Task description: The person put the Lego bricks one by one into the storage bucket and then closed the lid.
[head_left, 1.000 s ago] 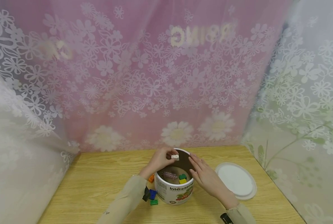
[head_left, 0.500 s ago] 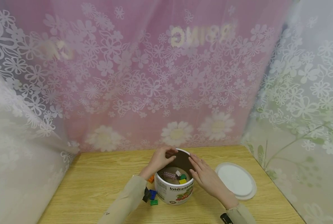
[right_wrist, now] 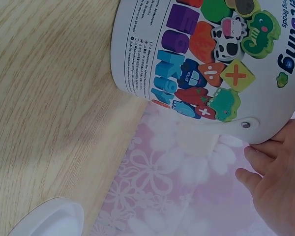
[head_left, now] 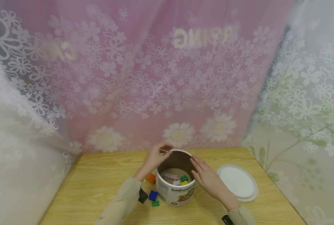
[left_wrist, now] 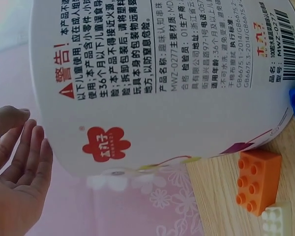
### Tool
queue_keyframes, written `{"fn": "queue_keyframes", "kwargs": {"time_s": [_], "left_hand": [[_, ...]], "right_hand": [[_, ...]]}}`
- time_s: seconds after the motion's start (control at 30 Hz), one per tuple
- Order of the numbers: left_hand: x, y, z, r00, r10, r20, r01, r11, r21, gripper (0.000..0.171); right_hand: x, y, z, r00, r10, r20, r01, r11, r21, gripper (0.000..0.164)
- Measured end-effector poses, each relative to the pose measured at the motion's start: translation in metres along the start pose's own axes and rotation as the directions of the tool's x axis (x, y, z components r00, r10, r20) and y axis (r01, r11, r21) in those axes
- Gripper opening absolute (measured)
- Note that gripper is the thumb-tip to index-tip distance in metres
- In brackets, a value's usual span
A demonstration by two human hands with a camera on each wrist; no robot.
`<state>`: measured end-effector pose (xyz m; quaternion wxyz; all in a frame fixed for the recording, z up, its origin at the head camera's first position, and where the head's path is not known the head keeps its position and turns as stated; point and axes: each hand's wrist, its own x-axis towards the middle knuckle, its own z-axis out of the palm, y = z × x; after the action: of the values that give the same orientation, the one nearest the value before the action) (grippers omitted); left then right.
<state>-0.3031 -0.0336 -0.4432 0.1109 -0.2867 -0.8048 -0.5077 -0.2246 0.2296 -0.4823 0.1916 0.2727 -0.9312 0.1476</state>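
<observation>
A round white bucket [head_left: 173, 196] with printed sides stands uncovered on the table. In it lie a pale purple studded strip [head_left: 171, 176], a dark green brick [head_left: 184, 178], a yellow brick [head_left: 184, 183] and a white brick [head_left: 176, 182]. My left hand [head_left: 154, 157] is at the bucket's left rim with nothing in its fingers; in the left wrist view its loosely bent fingers [left_wrist: 32, 152] are beside the bucket wall. Stretched fingers of my right hand [head_left: 209, 181] rest against the right side of the rim.
Left of the bucket lie an orange brick [head_left: 151, 178], a blue brick [head_left: 153, 195], a green brick [head_left: 155, 203] and a pale brick [left_wrist: 276, 221]. A black thing [head_left: 142, 196] shows by the left sleeve. On the right lies a white lid [head_left: 237, 182].
My left hand let go of the white brick, which dropped into the bucket and now lies near its front. That hand then drew back left to the rim. The right hand stayed put.
</observation>
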Motion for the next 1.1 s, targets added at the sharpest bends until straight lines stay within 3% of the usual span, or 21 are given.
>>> {"fn": "queue_keyframes", "kwargs": {"time_s": [0.23,0.57,0.9,1.1], "left_hand": [[-0.007,-0.005,-0.011,0.998,-0.023,-0.060,0.023,1.000,-0.010,0.024],[-0.026,-0.015,-0.036,0.993,-0.084,-0.084,0.078,0.995,-0.066,0.027],[-0.055,-0.031,-0.053,0.976,-0.179,-0.127,0.175,0.984,-0.042,0.026],[-0.077,-0.043,-0.061,0.964,-0.239,-0.115,0.238,0.971,-0.023,0.026]], "right_hand": [[0.000,0.001,0.001,1.000,0.007,0.020,-0.007,1.000,0.007,0.056],[-0.001,0.001,-0.001,1.000,0.022,0.014,-0.022,1.000,0.002,0.055],[-0.001,0.001,0.001,1.000,-0.010,-0.027,0.010,1.000,-0.007,0.054],[-0.001,0.001,0.002,0.999,-0.008,-0.032,0.008,1.000,0.003,0.054]]}}
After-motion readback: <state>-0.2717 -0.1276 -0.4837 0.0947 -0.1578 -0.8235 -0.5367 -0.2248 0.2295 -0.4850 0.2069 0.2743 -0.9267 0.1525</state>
